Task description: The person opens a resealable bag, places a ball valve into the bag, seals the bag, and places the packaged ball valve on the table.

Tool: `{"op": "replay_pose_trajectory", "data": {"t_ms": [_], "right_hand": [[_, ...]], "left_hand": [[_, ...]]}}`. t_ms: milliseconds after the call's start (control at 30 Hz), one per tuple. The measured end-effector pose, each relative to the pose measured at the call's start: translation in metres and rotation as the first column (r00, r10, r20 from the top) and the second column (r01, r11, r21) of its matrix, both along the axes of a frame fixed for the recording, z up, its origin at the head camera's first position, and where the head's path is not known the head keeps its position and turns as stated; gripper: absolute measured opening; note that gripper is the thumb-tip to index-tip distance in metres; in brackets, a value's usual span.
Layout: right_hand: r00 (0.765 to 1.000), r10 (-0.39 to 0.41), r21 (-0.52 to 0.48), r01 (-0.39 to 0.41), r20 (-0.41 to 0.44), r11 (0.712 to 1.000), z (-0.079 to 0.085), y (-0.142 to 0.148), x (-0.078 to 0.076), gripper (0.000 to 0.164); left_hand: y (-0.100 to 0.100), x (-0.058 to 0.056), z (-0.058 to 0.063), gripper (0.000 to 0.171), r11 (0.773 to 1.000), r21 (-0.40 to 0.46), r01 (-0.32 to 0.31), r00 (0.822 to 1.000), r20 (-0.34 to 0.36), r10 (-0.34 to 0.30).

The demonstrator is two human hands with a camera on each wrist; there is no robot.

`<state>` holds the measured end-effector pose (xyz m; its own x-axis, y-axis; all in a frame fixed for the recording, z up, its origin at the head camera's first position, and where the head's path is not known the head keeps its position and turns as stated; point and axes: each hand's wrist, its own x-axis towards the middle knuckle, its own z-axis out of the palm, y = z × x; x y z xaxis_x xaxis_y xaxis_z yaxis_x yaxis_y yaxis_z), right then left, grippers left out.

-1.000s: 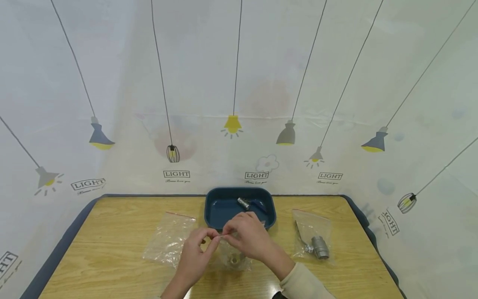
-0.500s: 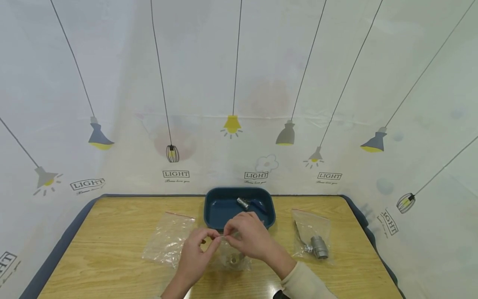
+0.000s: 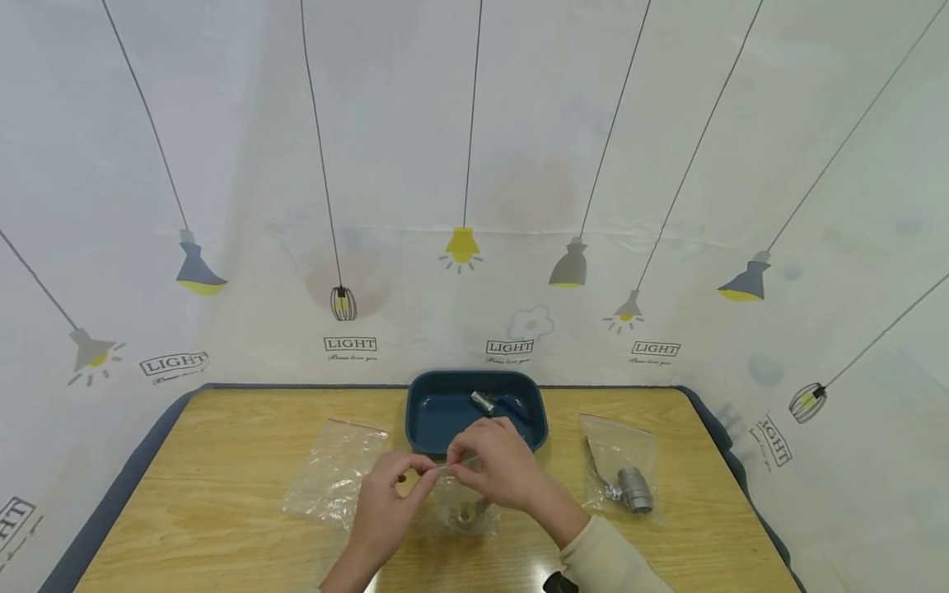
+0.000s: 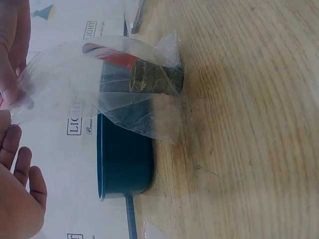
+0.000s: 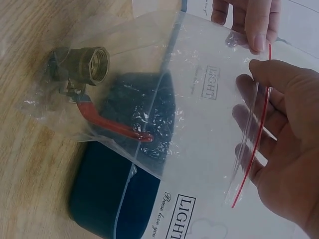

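Observation:
Between my hands hangs a clear zip bag (image 5: 199, 129) with a red closure line along its top edge. Inside it lies a brass ball valve (image 5: 92, 64) with a red lever handle (image 5: 112, 127); the bag's bottom is down at the table. With thumb and index finger, my left hand (image 3: 389, 498) pinches the top edge at one end. My right hand (image 3: 500, 465) pinches the same edge close beside it, other fingers spread behind the plastic in the right wrist view. From the head view, my right hand partly covers the bag.
Behind the hands stands a dark blue tray (image 3: 418, 441), holding a silver metal piece (image 3: 483, 402) and a dark blue item. A flat clear zip bag (image 3: 334, 478) lies to the left. Another bag (image 3: 630, 441) with a grey metal valve (image 3: 634, 491) lies to the right on the wooden table (image 3: 222, 486).
My right hand has shifted slightly right along the bag's top edge, widening the gap between the fingertips a little. My left hand keeps its place.

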<state>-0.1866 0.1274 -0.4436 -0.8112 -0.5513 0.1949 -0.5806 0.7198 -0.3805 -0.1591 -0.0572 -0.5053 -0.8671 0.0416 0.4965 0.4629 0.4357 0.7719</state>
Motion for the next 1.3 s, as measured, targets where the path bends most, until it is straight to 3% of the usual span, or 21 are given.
{"op": "replay_pose_trajectory", "data": {"t_ms": [300, 767, 1067, 1300], "right_hand": [[1.000, 0.005, 0.034, -0.004, -0.019, 0.999, 0.000, 0.002, 0.000, 0.003], [0.998, -0.015, 0.027, 0.017, -0.057, 1.000, -0.004, 0.006, -0.002, 0.005], [0.998, -0.016, 0.040, 0.018, -0.060, 0.999, -0.002, 0.010, -0.002, 0.005], [0.999, -0.012, 0.031, 0.013, -0.049, 0.999, -0.002, 0.011, -0.002, 0.004]], "left_hand": [[-0.001, 0.003, 0.004, 0.006, 1.000, -0.009, -0.001, 0.997, 0.084, 0.002], [-0.001, 0.002, 0.004, 0.007, 0.999, -0.032, 0.024, 0.999, 0.045, -0.023], [0.000, 0.000, -0.001, 0.007, 1.000, 0.002, -0.007, 0.998, 0.061, 0.007], [0.001, 0.000, -0.001, 0.008, 1.000, 0.012, 0.013, 0.997, 0.077, -0.014]]}}
